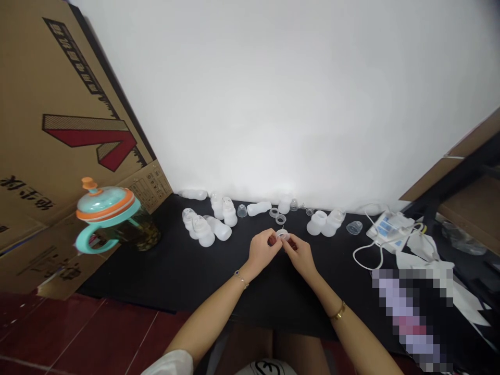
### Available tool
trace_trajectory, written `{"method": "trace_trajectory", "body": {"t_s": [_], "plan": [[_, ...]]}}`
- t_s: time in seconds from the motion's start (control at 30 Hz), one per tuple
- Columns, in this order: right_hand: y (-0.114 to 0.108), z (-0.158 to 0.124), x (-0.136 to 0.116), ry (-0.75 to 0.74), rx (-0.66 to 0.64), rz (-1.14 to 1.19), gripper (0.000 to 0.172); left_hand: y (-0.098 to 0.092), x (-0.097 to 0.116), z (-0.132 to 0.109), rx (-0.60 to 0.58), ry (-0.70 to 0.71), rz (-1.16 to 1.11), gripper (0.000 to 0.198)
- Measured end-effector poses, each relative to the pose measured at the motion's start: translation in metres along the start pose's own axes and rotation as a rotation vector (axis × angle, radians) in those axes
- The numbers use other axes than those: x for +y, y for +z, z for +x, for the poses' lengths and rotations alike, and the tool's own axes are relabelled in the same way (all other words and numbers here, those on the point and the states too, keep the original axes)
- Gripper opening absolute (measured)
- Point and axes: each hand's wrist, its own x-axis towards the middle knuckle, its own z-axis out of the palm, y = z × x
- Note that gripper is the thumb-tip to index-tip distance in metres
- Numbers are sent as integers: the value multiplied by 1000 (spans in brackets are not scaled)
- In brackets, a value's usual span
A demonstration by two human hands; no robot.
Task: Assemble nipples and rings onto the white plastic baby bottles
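Cardboard carton; teal-lidded glass jug on the black table; white plastic bottles, loosely clustered; left hand and right hand, together pinching a clear plastic ring above the table — more bottles — white corded device.

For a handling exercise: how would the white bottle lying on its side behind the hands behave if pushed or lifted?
The white plastic bottle would likely roll when pushed, its body looking round. Its translucent wall suggests it is light, and probably stiff.
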Motion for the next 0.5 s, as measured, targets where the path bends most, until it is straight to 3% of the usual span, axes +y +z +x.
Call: {"method": "trace_trajectory", "body": {"t_s": [0.5], "plan": [[0, 0, 0, -17, 31, 9, 31, 2, -2, 0, -7, 10, 29, 23]]}}
